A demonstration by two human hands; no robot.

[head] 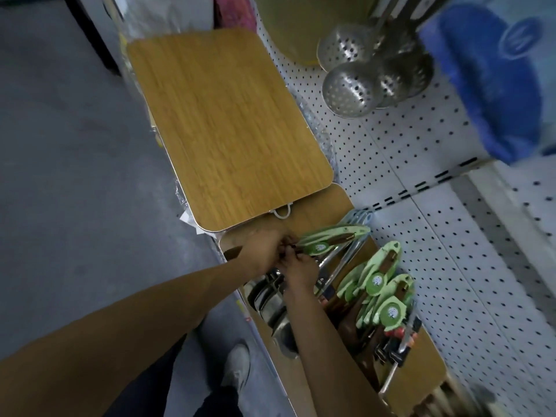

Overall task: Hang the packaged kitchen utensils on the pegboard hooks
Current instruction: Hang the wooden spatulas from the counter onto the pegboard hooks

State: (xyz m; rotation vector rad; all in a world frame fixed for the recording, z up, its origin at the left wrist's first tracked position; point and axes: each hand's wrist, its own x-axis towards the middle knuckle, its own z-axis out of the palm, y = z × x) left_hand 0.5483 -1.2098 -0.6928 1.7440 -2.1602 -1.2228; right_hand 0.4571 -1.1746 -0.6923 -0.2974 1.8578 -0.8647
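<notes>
A bundle of packaged utensils with green card headers (329, 240) lies across a wooden board on the shelf, one end toward the white pegboard (421, 152). My left hand (260, 251) and my right hand (301, 270) meet at the near end of this bundle, fingers curled around it. The exact grip is blurred. More green-carded utensils (380, 284) are heaped to the right of my right forearm. Metal ladle-like utensils (270, 299) lie under my right wrist.
A large wooden cutting board (222, 121) lies on the shelf further along. Perforated steel skimmers (370, 70) hang on the pegboard above. A blue package (493, 76) hangs at the upper right. Grey floor (69, 176) and my shoe (237, 365) are to the left.
</notes>
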